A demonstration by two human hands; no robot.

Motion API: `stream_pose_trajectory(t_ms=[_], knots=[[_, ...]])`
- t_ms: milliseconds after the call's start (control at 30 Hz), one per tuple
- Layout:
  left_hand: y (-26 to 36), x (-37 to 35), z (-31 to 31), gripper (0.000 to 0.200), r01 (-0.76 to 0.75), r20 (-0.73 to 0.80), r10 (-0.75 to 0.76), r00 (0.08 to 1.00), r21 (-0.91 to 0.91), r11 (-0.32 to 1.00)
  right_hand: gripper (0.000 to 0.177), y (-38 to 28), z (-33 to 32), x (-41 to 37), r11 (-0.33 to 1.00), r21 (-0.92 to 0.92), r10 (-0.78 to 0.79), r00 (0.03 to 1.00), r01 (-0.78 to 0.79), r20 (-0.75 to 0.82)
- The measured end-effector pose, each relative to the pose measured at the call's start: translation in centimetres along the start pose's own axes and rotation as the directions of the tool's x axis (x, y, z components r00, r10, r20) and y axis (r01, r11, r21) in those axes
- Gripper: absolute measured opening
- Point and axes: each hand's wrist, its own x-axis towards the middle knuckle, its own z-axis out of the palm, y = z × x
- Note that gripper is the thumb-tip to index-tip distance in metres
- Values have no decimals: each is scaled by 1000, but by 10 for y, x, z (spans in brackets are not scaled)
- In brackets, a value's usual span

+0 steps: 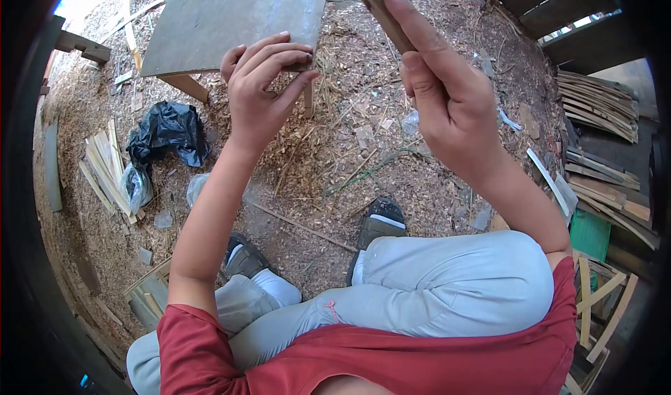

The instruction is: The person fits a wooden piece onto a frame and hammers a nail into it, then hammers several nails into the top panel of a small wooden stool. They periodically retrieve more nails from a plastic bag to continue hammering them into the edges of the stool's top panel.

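Observation:
My right hand (451, 94) is closed around the wooden handle of a hammer (377, 11), index finger stretched along it. Only a bit of its dark head shows at the top edge of the view. At the near right corner of a grey-topped table (231, 21) is my left hand (269, 81). Its fingers are curled, with thumb and fingertips close together at the table's edge. Something small and dark seems to sit at those fingertips, too small to name. The hammer is raised to the right of the table and apart from it.
Wood shavings cover the ground. A black plastic bag (168, 133) and thin wood strips (108, 168) lie at the left. Stacked slats (597, 105) and a green object (590, 234) are at the right. My bent legs and sandalled feet (381, 224) are below.

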Motion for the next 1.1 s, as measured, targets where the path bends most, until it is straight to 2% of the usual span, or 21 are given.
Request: stream_pose_trajectory(t_ms=[100,200,233,267,333,400,467,533,600,633,700,733,800,833,900,967,1033,1067,1100], knots=[[-1,-1,2,21,11,-19,-11,1000,2,1000,62,10,5,-7,964,-265,90,962,-20,256],[-3,-2,4,19,40,-34,-41,999,-31,999,62,8,2,-5,965,-258,106,960,-37,259],[-4,-2,4,19,43,-29,-44,999,-33,999,60,6,2,-2,987,-162,34,983,-5,178],[-5,-2,4,19,26,-25,-27,999,-27,999,60,1,0,1,987,-161,39,983,-10,177],[-5,-2,4,20,9,-21,-10,1000,-23,1000,59,-9,-6,5,998,-64,18,1000,-18,1],[-5,-2,4,20,1,-31,-1,1000,-16,1000,60,-10,-6,3,997,-65,37,999,-37,-13],[-6,-3,4,20,13,-41,-13,999,-16,1000,62,6,4,-7,951,-301,169,928,-66,331],[-5,-2,4,20,28,-47,-29,998,-16,999,62,8,6,-8,957,-271,189,931,-103,313],[-2,-2,3,20,22,-31,-22,999,-13,1000,64,4,3,-4,985,-170,65,978,-31,200],[-2,-2,2,20,23,-27,-24,999,-18,1000,64,0,1,-2,985,-170,72,977,-37,200],[-2,-1,1,22,-8,-14,8,1000,-8,1000,62,-9,-2,5,997,-67,-42,999,41,-10],[-2,-1,2,22,-9,-17,9,1000,-9,1000,62,-8,-1,3,997,-69,-44,999,43,-10],[-3,-3,3,22,-12,-33,12,999,-4,1000,68,3,6,-7,987,-162,32,988,-8,150],[-4,-3,3,22,-12,-37,12,999,2,1000,69,6,10,-9,946,-317,168,936,-65,309],[-4,-4,5,19,36,-63,-36,997,-9,999,68,7,9,-10,964,-262,119,949,-41,291],[-8,-5,4,25,11,-41,-11,999,3,1000,68,1,6,-8,978,-207,80,960,-24,268],[-8,-6,5,30,-17,-21,17,1000,14,1000,61,-11,1,-3,977,-157,171,972,-146,161],[-8,-8,6,36,-48,-89,46,995,-28,998,61,-11,2,-2,977,-159,170,972,-144,162],[-8,-11,9,41,-83,-157,71,985,-66,994,57,-11,2,-2,977,-60,208,972,-203,112]])
